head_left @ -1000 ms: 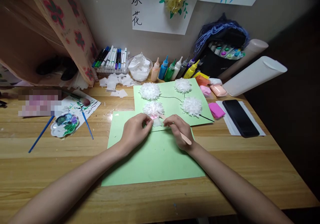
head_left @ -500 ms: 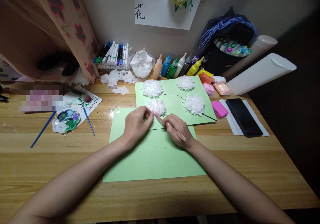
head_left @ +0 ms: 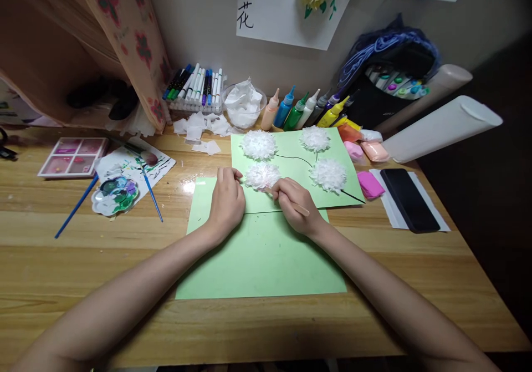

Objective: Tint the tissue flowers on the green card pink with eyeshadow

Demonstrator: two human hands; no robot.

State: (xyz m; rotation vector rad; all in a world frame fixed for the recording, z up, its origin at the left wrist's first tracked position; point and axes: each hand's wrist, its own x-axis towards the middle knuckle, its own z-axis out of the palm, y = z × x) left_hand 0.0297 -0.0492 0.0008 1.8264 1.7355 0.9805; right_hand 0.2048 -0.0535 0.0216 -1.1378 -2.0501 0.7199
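Note:
A green paper sheet (head_left: 291, 197) carries several white ruffled paper flowers, joined by thin black lines. It overlaps a second green sheet (head_left: 266, 261) lying nearer me. My right hand (head_left: 296, 203) is closed around a thin flat wooden stick (head_left: 301, 210), whose far end reaches the lower edge of the near-left flower (head_left: 262, 176). Faint pink shows on that flower's lower part. At the upper sheet's left edge is my left hand (head_left: 228, 197), fingers curled and thumb and forefinger pinching the paper beside the same flower.
Markers (head_left: 199, 86), a bowl of white paper (head_left: 244, 106) and paint bottles (head_left: 297, 111) line the wall. Leftward lie a pink palette (head_left: 73, 157), a paint dish (head_left: 114, 195) and blue brushes (head_left: 77, 205). A phone (head_left: 409, 200) and a pink packet (head_left: 371, 186) lie on the right.
My left hand has moved off the near-left flower's lower edge to the sheet's left side. The right hand keeps the stick at the flower. The view has shifted slightly, uncovering more of that flower.

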